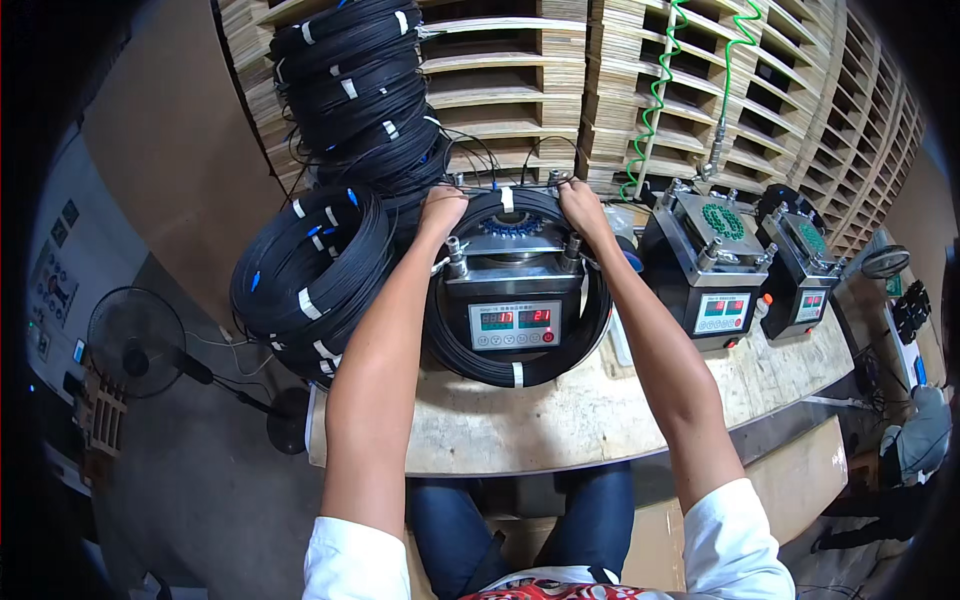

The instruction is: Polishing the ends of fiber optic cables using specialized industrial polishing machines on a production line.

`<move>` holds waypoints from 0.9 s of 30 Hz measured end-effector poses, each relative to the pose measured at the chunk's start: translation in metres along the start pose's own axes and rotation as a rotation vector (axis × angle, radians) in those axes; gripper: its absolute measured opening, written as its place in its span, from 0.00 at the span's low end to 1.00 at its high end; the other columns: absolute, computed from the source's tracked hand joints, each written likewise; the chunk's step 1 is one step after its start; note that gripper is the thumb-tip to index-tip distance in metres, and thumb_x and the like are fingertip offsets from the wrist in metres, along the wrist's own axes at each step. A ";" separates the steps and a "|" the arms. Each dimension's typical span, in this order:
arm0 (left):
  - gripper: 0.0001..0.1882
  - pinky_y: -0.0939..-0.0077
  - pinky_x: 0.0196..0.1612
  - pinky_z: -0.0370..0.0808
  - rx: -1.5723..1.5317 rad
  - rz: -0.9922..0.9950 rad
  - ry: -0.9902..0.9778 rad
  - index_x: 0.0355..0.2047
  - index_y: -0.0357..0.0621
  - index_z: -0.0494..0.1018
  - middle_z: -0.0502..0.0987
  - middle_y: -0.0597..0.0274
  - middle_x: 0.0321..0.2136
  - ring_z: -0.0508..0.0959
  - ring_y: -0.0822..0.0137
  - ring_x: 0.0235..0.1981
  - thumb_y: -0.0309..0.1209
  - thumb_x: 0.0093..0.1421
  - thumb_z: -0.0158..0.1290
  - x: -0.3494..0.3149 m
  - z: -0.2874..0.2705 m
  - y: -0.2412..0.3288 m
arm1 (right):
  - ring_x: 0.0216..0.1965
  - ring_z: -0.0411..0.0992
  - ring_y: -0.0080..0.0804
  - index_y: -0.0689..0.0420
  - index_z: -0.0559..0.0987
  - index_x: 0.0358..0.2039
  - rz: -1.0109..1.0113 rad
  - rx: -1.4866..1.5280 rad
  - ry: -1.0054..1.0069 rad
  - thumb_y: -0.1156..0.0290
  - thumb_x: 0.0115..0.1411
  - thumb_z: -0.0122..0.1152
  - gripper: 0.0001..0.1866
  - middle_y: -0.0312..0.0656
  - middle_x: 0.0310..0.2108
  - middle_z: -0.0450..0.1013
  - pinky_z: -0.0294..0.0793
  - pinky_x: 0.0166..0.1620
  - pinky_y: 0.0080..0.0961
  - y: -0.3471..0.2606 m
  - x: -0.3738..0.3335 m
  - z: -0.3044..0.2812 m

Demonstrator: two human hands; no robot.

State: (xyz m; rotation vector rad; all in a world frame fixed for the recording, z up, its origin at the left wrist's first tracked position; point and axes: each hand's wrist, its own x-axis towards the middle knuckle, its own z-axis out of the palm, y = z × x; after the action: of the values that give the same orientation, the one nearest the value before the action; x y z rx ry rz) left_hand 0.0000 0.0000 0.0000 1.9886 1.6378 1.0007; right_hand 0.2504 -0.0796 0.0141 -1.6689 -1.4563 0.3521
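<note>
The tabletop (470, 435) gave passage at lower centre; a black cable coil (490, 371) barred the middle; stacked coils (350, 100), upper left; two machines (708, 275), right.

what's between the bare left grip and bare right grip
The head view shows the upper arc of a round black cable coil, bound by a white band, running between the left grip and the right grip.
</note>
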 end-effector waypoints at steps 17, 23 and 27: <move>0.16 0.61 0.43 0.77 0.147 0.091 0.035 0.33 0.45 0.80 0.82 0.50 0.36 0.81 0.50 0.42 0.39 0.60 0.46 -0.003 -0.004 0.007 | 0.49 0.70 0.66 0.67 0.77 0.42 -0.058 0.013 0.029 0.58 0.64 0.42 0.24 0.69 0.42 0.73 0.68 0.55 0.48 0.003 0.008 -0.001; 0.15 0.62 0.47 0.77 0.219 0.081 0.023 0.33 0.46 0.81 0.82 0.50 0.37 0.81 0.48 0.42 0.38 0.56 0.47 0.000 -0.006 0.001 | 0.50 0.71 0.65 0.68 0.78 0.42 -0.088 0.071 0.059 0.57 0.64 0.44 0.25 0.69 0.42 0.73 0.69 0.55 0.46 0.003 0.008 0.007; 0.17 0.61 0.50 0.76 0.062 -0.046 0.035 0.34 0.45 0.81 0.81 0.50 0.39 0.80 0.50 0.47 0.41 0.57 0.49 -0.012 0.001 0.025 | 0.51 0.71 0.64 0.69 0.77 0.43 -0.039 0.017 0.058 0.56 0.64 0.44 0.26 0.70 0.42 0.73 0.69 0.55 0.46 0.017 0.012 0.000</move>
State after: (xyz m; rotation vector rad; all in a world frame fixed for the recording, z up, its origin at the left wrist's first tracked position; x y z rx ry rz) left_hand 0.0171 -0.0177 0.0125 1.9740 1.7450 0.9848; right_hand 0.2650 -0.0681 0.0053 -1.6217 -1.4371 0.2911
